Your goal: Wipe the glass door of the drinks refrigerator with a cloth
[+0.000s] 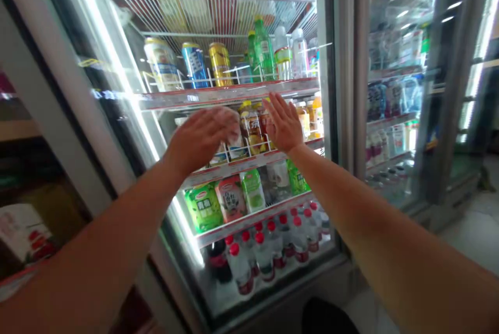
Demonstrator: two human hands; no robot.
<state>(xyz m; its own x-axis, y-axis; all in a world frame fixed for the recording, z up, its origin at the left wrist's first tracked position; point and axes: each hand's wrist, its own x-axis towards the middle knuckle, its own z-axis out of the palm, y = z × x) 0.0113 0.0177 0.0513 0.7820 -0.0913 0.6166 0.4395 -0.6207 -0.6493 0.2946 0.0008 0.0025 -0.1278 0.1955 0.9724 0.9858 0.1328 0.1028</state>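
Note:
Both arms reach forward to the front of a lit drinks cooler (pixel 234 159). My left hand (pixel 205 133) is raised palm down with its fingers stretched out; the fingertips are blurred. To its right, my right hand (pixel 284 123) is held up with its fingers spread and holds nothing. Neither hand has anything in it. Between and behind them, a wire-fronted shelf bears yellow-capped tea bottles (pixel 251 126) and, farther right, orange juice bottles (pixel 304 118). Whether either hand touches the front of the cooler, I cannot tell.
Above, a shelf holds a blue can (pixel 195 65), a gold can (pixel 220 64) and green bottles (pixel 265 50). Below are green drink packs (pixel 203 208) and red-capped water bottles (pixel 265 256). Another glass-fronted cooler (pixel 397 89) stands at the right, shelves with packages (pixel 23 230) at the left.

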